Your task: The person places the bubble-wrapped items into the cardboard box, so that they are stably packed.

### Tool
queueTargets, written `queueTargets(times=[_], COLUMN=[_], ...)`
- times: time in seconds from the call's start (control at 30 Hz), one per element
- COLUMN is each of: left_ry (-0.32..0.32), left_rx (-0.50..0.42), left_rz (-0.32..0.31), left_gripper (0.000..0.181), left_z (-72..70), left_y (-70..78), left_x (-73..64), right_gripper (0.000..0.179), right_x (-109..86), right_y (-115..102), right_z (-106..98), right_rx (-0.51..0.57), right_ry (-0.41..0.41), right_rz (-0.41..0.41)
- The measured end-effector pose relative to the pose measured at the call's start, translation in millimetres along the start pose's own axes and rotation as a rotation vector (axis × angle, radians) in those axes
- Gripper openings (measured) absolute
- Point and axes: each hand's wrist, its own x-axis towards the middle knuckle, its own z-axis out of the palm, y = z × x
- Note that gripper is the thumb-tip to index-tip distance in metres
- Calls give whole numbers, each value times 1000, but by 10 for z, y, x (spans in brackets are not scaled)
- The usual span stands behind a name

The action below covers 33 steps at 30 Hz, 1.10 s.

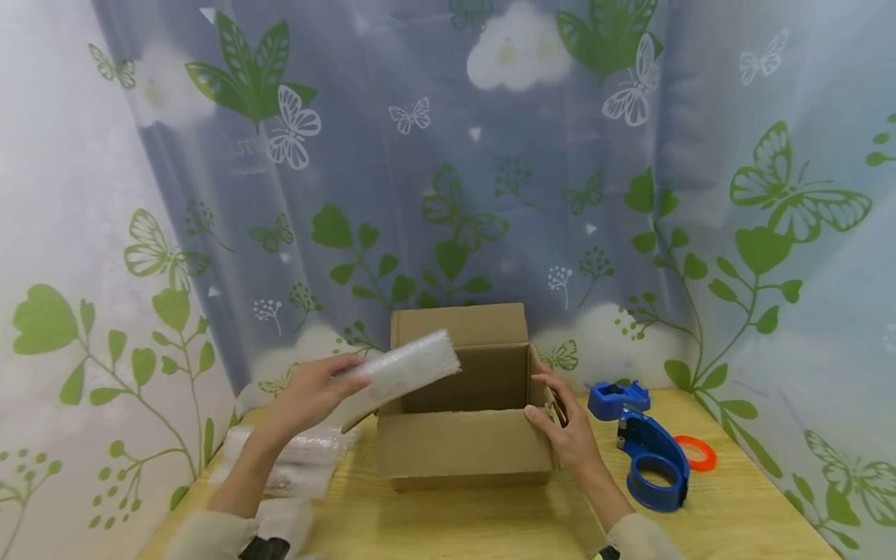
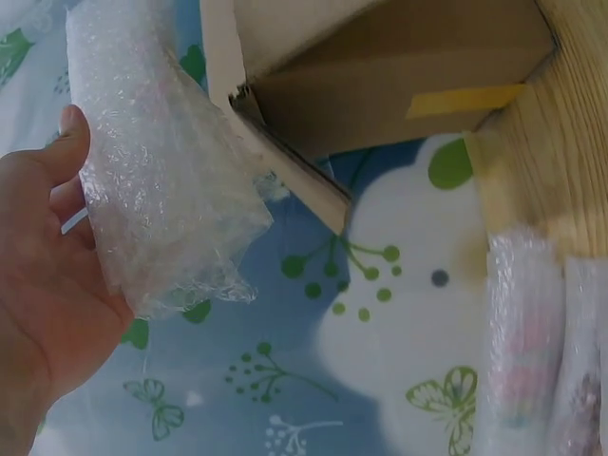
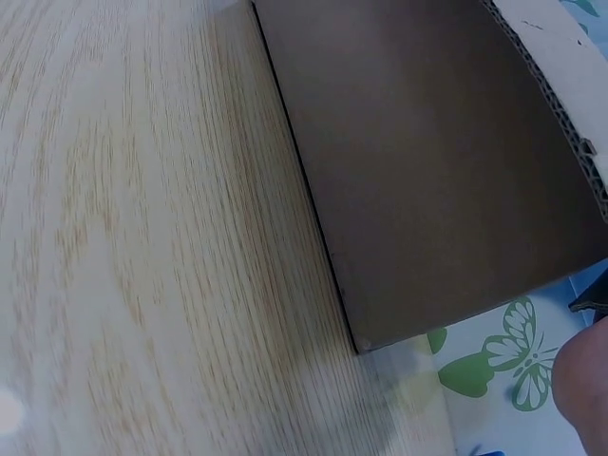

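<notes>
My left hand (image 1: 315, 395) grips a bubble-wrapped package (image 1: 414, 365), thumb on one side and fingers on the other. It is held tilted over the left part of an open cardboard box (image 1: 465, 447). In the left wrist view the clear wrap (image 2: 161, 180) looks crinkled, with a loose end; what is inside cannot be made out. The right hand (image 1: 572, 428) holds the box at its right front corner, thumb on the front flap. Only a bit of that hand (image 3: 584, 380) shows in the right wrist view, beside the box wall (image 3: 437, 161).
Several more bubble-wrapped packages (image 1: 301, 447) lie on the wooden table (image 1: 364, 529) at the left. To the right are a blue tape dispenser (image 1: 651, 459), another blue dispenser (image 1: 616, 399) and an orange-red tape roll (image 1: 702, 453). A patterned curtain (image 1: 448, 194) hangs behind.
</notes>
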Motion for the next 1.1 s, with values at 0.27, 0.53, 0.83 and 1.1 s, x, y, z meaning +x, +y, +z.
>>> queueTargets(times=[0.27, 0.53, 0.83, 1.1], left_ry=[18, 21, 19, 20], left_rx=[-39, -70, -162, -89], left_rz=[61, 44, 40, 45], left_gripper=[38, 39, 39, 36], left_z=[171, 313, 517, 778], left_y=[166, 306, 352, 327], left_x=[205, 343, 449, 474], right_gripper=[48, 48, 48, 47], right_x=[-8, -1, -23, -39], right_y=[-25, 19, 37, 18], right_z=[40, 46, 46, 38], right_rx=[-5, 0, 14, -9], right_ry=[20, 29, 15, 24], right_rz=[19, 17, 34, 40])
